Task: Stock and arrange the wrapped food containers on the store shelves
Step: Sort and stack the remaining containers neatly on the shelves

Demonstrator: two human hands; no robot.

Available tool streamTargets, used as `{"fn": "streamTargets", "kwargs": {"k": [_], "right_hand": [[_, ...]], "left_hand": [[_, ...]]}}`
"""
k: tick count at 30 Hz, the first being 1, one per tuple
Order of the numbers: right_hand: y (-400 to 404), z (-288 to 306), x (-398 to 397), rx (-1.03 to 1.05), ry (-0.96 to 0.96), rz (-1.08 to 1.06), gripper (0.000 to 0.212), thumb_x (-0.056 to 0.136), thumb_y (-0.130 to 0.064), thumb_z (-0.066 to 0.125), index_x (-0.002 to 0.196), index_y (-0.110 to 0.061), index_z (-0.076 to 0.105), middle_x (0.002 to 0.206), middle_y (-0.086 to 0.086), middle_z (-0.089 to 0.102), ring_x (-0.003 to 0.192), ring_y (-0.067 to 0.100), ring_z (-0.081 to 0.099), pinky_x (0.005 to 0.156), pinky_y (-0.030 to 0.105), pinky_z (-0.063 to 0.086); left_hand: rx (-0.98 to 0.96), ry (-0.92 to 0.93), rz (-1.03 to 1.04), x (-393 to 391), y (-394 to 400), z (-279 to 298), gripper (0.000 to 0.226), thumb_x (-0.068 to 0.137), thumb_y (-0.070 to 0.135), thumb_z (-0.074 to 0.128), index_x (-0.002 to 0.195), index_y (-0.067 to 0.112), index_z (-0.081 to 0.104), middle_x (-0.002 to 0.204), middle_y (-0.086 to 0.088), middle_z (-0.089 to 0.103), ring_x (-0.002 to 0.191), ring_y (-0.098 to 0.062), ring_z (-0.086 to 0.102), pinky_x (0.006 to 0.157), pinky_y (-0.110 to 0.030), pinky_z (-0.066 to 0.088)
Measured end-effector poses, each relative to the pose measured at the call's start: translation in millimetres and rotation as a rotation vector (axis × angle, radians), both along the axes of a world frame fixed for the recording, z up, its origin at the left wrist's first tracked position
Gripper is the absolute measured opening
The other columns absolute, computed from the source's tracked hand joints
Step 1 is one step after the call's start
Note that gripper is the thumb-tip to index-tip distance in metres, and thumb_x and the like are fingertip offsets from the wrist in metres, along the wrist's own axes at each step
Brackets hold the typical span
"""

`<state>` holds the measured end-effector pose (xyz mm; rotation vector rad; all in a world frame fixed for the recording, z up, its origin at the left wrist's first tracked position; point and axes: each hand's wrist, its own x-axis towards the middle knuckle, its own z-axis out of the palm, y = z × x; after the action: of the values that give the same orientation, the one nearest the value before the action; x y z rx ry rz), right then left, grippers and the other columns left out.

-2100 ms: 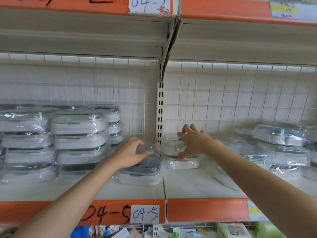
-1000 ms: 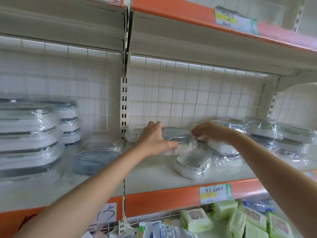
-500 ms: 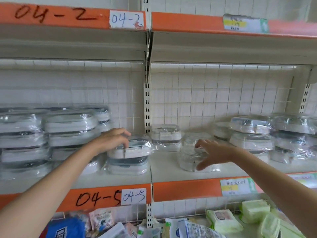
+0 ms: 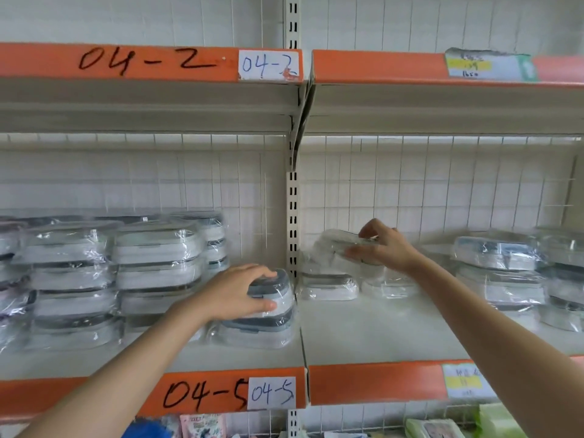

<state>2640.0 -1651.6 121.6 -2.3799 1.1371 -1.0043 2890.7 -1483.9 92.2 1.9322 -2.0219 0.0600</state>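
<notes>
Two hands on wrapped containers at the shelf (image 4: pixel 379 330)

Left hand (image 4: pixel 235 290) grips the top container (image 4: pixel 275 290) of a two-high stack by the upright; right hand (image 4: pixel 384 248) pinches a lifted clear container (image 4: pixel 335 245) above the shelf.

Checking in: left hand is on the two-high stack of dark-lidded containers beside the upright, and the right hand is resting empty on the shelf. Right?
Not quite. The right hand is not empty: the head view shows it holding a wrapped container lifted above the shelf. The left hand is on the two-high dark-lidded stack beside the upright, as you said.
</notes>
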Motion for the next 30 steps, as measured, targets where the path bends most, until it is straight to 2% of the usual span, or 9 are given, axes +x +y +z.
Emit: {"fn": "streamTargets", "kwargs": {"k": [3, 6, 10, 12, 17, 21, 25, 28, 30], "right_hand": [[-12, 20, 20, 0.02, -0.088, 0.057, 0.045, 0.073, -0.049, 0.072, 0.101, -0.019, 0.053, 0.103, 0.002, 0.058, 0.101, 0.024, 0.051, 0.079, 0.034, 0.046], [-31, 23, 36, -0.051, -0.019, 0.015, 0.047, 0.078, -0.049, 0.067, 0.111, -0.02, 0.053, 0.113, 0.003, 0.056, 0.11, 0.025, 0.044, 0.091, 0.04, 0.042], [-55, 7, 54, -0.031, 0.255, 0.039, 0.042, 0.094, -0.038, 0.052, 0.133, -0.021, 0.05, 0.137, 0.005, 0.049, 0.122, 0.023, 0.045, 0.099, 0.033, 0.035], [-66, -2, 60, -0.092, 0.416, -0.018, 0.042, 0.099, -0.036, 0.041, 0.139, -0.026, 0.042, 0.145, 0.002, 0.041, 0.132, 0.023, 0.032, 0.106, 0.035, 0.025], [-72, -13, 61, -0.113, 0.358, -0.114, 0.043, 0.1, -0.036, 0.038, 0.142, -0.03, 0.037, 0.139, 0.014, 0.038, 0.128, 0.03, 0.034, 0.102, 0.035, 0.028], [-73, -11, 32, 0.057, 0.122, -0.166, 0.05, 0.095, -0.005, 0.033, 0.144, -0.015, 0.034, 0.147, 0.013, 0.036, 0.131, 0.029, 0.038, 0.096, 0.029, 0.033], [-62, -51, -17, 0.156, 0.542, -0.204, 0.054, 0.089, 0.004, 0.034, 0.141, -0.013, 0.039, 0.146, 0.007, 0.038, 0.13, 0.025, 0.039, 0.107, 0.036, 0.033], [-47, -69, -36, 0.046, 0.586, -0.226, 0.058, 0.083, -0.001, 0.041, 0.134, -0.028, 0.044, 0.142, -0.006, 0.039, 0.133, 0.019, 0.031, 0.109, 0.045, 0.027], [-37, -59, -46, -0.005, 0.565, -0.194, 0.054, 0.08, -0.007, 0.045, 0.124, -0.037, 0.053, 0.122, -0.01, 0.047, 0.127, 0.018, 0.038, 0.102, 0.045, 0.028]], "left_hand": [[-0.019, 0.012, -0.004, 1, -1, 3, 0.056, 0.083, 0.045, 0.066, 0.134, 0.032, 0.046, 0.139, 0.016, 0.042, 0.126, -0.004, 0.041, 0.096, -0.018, 0.032], [-0.039, -0.012, 0.015, -2, -6, 7, 0.052, 0.082, 0.044, 0.067, 0.129, 0.031, 0.049, 0.134, 0.014, 0.045, 0.12, -0.005, 0.043, 0.083, -0.016, 0.031], [-0.032, -0.022, 0.03, -4, -10, 8, 0.05, 0.081, 0.043, 0.067, 0.127, 0.032, 0.049, 0.133, 0.014, 0.045, 0.12, -0.007, 0.044, 0.082, -0.017, 0.031], [-0.023, -0.016, 0.037, -5, -10, 7, 0.05, 0.081, 0.043, 0.066, 0.126, 0.032, 0.048, 0.131, 0.014, 0.046, 0.117, -0.008, 0.045, 0.086, -0.021, 0.035], [-0.024, -0.081, 0.08, -10, -10, 3, 0.046, 0.082, 0.04, 0.059, 0.124, 0.029, 0.045, 0.126, 0.011, 0.046, 0.114, -0.017, 0.05, 0.089, -0.031, 0.041], [0.001, -0.228, 0.142, -19, -13, 1, 0.038, 0.083, 0.043, 0.051, 0.113, 0.022, 0.038, 0.122, 0.004, 0.043, 0.111, -0.025, 0.049, 0.082, -0.035, 0.04], [0.024, -0.281, 0.201, -33, -22, 2, 0.033, 0.082, 0.039, 0.051, 0.095, 0.021, 0.027, 0.111, -0.004, 0.04, 0.106, -0.03, 0.047, 0.074, -0.035, 0.032], [0.044, -0.275, 0.214, -40, -29, 6, 0.033, 0.081, 0.035, 0.052, 0.093, 0.021, 0.025, 0.1, -0.003, 0.034, 0.106, -0.03, 0.046, 0.075, -0.035, 0.033], [0.067, -0.267, 0.209, -39, -31, 9, 0.033, 0.08, 0.036, 0.053, 0.092, 0.022, 0.027, 0.099, -0.002, 0.035, 0.105, -0.029, 0.046, 0.075, -0.034, 0.034]]}}
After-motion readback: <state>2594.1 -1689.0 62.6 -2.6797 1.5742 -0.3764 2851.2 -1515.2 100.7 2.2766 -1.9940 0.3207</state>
